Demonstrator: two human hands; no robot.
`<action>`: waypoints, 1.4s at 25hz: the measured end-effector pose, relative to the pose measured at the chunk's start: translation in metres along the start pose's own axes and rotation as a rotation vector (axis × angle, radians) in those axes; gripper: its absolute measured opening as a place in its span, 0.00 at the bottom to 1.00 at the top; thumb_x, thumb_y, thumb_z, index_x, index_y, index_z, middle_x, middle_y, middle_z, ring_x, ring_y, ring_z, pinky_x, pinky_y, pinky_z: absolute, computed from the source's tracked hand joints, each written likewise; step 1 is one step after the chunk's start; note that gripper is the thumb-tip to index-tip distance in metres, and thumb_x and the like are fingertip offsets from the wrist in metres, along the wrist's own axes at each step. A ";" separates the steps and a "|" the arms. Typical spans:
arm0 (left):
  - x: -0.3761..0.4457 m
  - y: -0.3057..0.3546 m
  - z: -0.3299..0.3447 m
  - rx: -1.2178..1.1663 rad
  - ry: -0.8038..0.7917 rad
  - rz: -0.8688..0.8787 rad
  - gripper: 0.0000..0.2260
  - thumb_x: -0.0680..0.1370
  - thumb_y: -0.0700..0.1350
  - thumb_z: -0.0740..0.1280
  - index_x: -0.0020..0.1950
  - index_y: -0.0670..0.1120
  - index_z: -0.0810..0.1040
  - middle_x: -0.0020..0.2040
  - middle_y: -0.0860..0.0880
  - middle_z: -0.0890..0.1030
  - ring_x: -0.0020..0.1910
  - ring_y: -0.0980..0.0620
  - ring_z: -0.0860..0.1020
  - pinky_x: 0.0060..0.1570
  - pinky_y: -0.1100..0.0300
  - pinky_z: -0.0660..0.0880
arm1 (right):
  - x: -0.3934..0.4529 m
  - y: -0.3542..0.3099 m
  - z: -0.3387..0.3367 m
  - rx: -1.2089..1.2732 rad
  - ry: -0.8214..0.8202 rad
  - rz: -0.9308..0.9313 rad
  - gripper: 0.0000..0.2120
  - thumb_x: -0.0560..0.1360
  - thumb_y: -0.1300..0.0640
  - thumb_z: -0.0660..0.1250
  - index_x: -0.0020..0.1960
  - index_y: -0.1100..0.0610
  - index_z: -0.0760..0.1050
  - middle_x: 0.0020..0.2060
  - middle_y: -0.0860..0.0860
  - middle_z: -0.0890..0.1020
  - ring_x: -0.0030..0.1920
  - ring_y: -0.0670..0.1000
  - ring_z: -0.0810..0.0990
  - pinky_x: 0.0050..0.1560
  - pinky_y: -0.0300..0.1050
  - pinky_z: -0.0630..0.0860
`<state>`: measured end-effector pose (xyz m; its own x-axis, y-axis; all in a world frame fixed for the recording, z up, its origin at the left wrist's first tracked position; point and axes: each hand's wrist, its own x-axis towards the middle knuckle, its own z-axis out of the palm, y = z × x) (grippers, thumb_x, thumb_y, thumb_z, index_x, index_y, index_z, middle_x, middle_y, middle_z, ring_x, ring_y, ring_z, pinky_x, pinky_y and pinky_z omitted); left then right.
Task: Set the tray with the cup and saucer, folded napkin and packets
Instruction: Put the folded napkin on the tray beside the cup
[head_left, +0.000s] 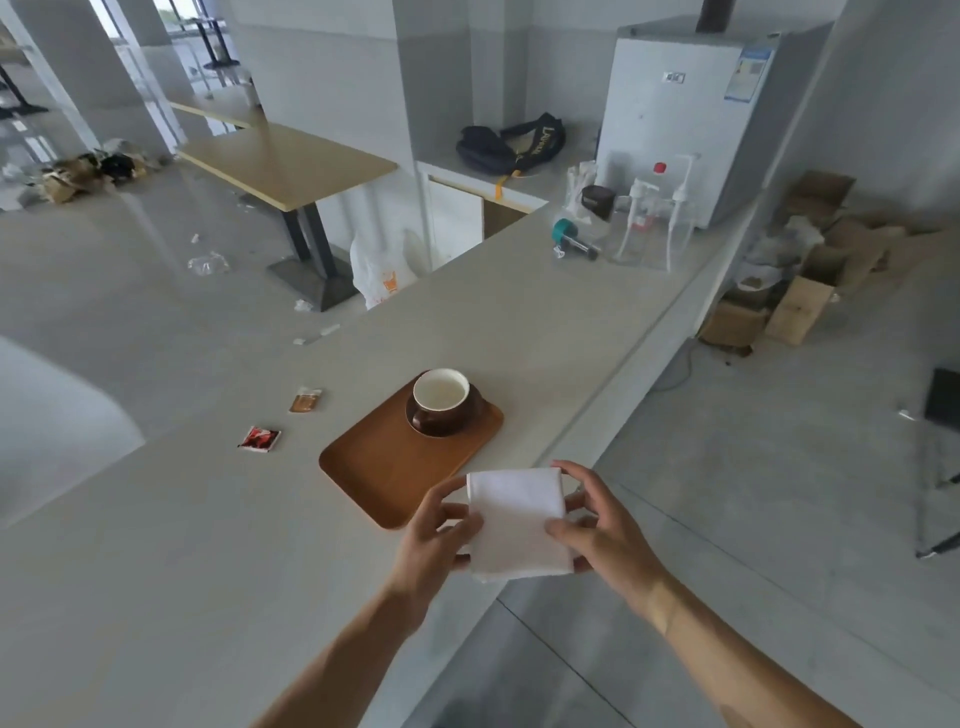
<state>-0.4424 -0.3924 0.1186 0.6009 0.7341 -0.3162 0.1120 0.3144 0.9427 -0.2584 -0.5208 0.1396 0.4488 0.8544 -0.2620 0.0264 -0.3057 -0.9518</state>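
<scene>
Both hands grip the folded white napkin (515, 521) above the tabletop's (182, 545) near edge: left hand (434, 535) pinching its left side, right hand (597, 525) its right. The cup (441, 397) sits on its saucer (423, 423) at the wooden tray's (384, 467) far corner. Red packet (259, 439) and amber packet (306, 400) lie on the tabletop left of the tray.

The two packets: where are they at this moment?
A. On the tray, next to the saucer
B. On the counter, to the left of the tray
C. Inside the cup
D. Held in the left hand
B: the red packet and the amber packet lie on the bare counter, apart from the wooden tray, which carries only the cup and saucer.
</scene>
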 end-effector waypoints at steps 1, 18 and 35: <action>0.006 0.001 -0.001 -0.031 0.015 -0.012 0.16 0.76 0.38 0.70 0.61 0.53 0.79 0.55 0.40 0.79 0.53 0.42 0.82 0.46 0.49 0.82 | 0.010 0.000 -0.002 0.003 -0.007 -0.001 0.29 0.67 0.53 0.72 0.63 0.32 0.69 0.50 0.52 0.78 0.46 0.50 0.83 0.37 0.51 0.84; 0.108 -0.039 -0.096 -0.036 0.588 -0.089 0.10 0.77 0.43 0.70 0.58 0.51 0.79 0.48 0.47 0.82 0.44 0.51 0.84 0.39 0.56 0.83 | 0.228 0.004 0.112 -0.416 -0.355 -0.027 0.33 0.70 0.58 0.73 0.71 0.42 0.68 0.63 0.41 0.77 0.62 0.41 0.75 0.64 0.49 0.76; 0.134 -0.075 -0.070 0.577 0.815 -0.326 0.23 0.78 0.42 0.64 0.72 0.51 0.67 0.61 0.51 0.72 0.51 0.51 0.77 0.48 0.58 0.76 | 0.303 0.053 0.135 -0.989 -0.809 -0.328 0.33 0.76 0.53 0.67 0.78 0.49 0.57 0.68 0.47 0.72 0.64 0.48 0.76 0.56 0.38 0.75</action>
<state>-0.4258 -0.2755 -0.0019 -0.2166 0.9159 -0.3380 0.6614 0.3923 0.6392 -0.2410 -0.2214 -0.0121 -0.3522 0.8497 -0.3923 0.8232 0.0817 -0.5619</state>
